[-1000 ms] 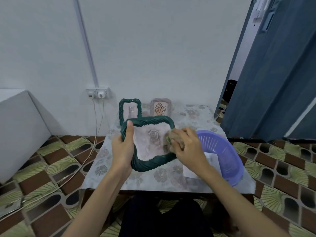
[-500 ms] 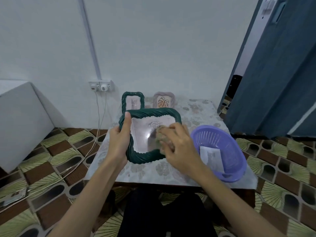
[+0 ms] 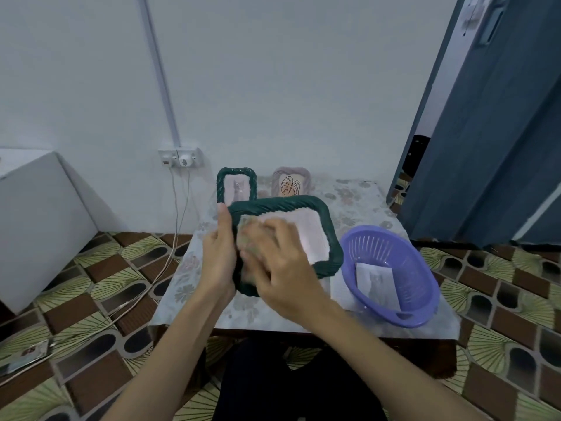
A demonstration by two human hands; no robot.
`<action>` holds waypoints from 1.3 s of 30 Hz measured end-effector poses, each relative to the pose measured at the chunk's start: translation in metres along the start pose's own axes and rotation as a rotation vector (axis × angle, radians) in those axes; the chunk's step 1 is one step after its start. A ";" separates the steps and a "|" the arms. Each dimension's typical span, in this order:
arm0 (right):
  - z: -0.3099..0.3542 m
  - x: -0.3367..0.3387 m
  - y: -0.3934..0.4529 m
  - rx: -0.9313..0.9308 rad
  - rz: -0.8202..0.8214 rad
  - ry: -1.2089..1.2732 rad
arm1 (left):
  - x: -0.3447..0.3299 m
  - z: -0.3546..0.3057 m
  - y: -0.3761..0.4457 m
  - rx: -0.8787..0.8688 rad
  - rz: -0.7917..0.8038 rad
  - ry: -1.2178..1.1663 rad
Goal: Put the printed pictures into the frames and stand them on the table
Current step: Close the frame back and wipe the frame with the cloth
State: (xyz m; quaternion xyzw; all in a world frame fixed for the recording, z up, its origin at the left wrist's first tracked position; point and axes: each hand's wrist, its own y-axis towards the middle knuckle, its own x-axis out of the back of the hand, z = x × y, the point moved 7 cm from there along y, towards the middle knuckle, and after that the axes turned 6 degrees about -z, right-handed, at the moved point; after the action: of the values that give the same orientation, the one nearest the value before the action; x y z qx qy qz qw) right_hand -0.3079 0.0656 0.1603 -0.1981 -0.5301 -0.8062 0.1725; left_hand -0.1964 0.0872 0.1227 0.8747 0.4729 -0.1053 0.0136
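My left hand [image 3: 219,256] grips the large dark-green rope-twisted rectangular frame [image 3: 303,208] above the floral-clothed table [image 3: 358,205]; my right hand [image 3: 282,268] presses a greenish cloth [image 3: 247,226] on its glass. A perforated purple plastic basket [image 3: 406,268] beside it holds a print [image 3: 378,284].

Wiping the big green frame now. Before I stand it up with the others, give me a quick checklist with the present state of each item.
1. Left hand grips the big green frame by its left edge: ok.
2. Right hand off the glass: not ok, it presses a cloth there.
3. Picture seated inside: cannot tell, blurred.
4. Table space beside the small green frame and leaf frame: ok, on the right.
5. Spare print in the purple basket: ok.
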 end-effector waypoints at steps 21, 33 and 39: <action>-0.111 -0.008 0.021 -0.301 -0.142 -0.162 | 0.003 0.010 0.042 -0.078 -0.075 0.031; -0.179 -0.085 -0.021 -0.304 0.045 -0.173 | 0.029 0.070 0.121 0.090 -0.295 0.016; -0.265 -0.128 -0.082 -0.887 0.317 -0.077 | 0.043 0.105 0.159 0.210 -0.394 -0.047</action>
State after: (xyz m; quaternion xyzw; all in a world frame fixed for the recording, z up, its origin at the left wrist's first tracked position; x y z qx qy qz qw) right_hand -0.2739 -0.1392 -0.0641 -0.3610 -0.1040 -0.9106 0.1723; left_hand -0.0598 0.0216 -0.0006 0.7594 0.6206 -0.1749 -0.0874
